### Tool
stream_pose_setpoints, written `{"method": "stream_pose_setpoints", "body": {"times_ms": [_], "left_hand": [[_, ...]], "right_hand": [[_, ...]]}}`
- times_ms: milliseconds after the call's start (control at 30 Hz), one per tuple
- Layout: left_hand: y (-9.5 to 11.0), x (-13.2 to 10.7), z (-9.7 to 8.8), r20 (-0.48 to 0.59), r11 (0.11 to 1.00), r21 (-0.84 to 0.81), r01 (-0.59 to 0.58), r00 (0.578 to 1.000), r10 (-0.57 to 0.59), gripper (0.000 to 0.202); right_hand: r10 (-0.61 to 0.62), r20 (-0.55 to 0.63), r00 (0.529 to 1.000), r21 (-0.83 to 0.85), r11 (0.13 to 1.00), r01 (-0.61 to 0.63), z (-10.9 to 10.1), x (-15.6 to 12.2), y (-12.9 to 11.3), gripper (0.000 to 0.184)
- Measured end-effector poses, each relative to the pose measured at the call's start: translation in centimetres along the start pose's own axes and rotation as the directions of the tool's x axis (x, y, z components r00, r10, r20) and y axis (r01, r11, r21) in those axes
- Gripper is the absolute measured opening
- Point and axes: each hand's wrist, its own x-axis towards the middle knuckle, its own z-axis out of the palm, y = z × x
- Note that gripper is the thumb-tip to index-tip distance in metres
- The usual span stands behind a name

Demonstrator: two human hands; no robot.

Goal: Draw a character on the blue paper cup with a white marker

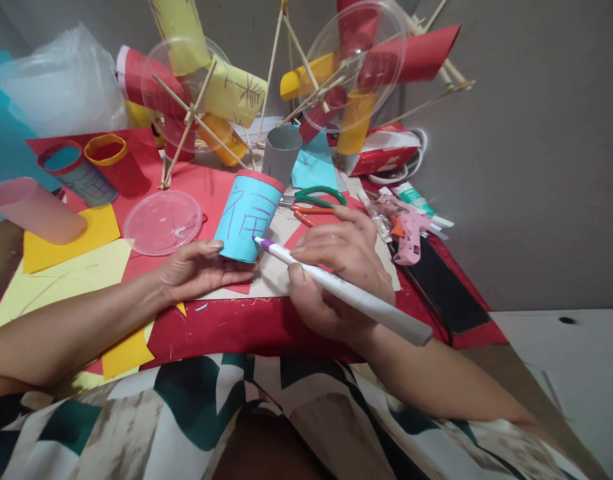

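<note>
A blue paper-covered tube (249,213) with a red rim leans slightly, its side marked with purple strokes forming a character. My left hand (199,270) holds the tube near its base, thumb at the side and fingers beneath. In my right hand (341,267) is a white marker pen (356,301) with a purple tip, which meets the tube's lower right side. Scissors with green and orange handles (319,198) lie just beyond my right hand. Behind the tube stands a grey cardboard tube (281,155).
Stick frames carry clear plastic discs (354,67) and coloured paper tubes at the back. A pink glue gun (409,230) and black phone (449,287) lie right. Left are a clear lid (162,223), a pink cup (34,210), a red tube (117,167) and yellow paper (71,237).
</note>
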Motion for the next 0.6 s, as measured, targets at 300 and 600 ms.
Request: {"method": "stream_pose_setpoints", "body": {"times_ms": [300,600], "left_hand": [[-0.06,0.11,0.15,-0.052,1.000,-0.026,0.011,0.999,-0.013,0.042],[-0.09,0.09,0.22,-0.064,0.999,0.042,0.007,0.998,-0.004,0.041]], "right_hand": [[0.014,-0.013,1.000,0.065,0.998,-0.013,0.18,-0.18,-0.27,0.017],[-0.012,0.043,0.999,0.044,0.999,0.010,0.43,-0.28,-0.51,0.018]]}}
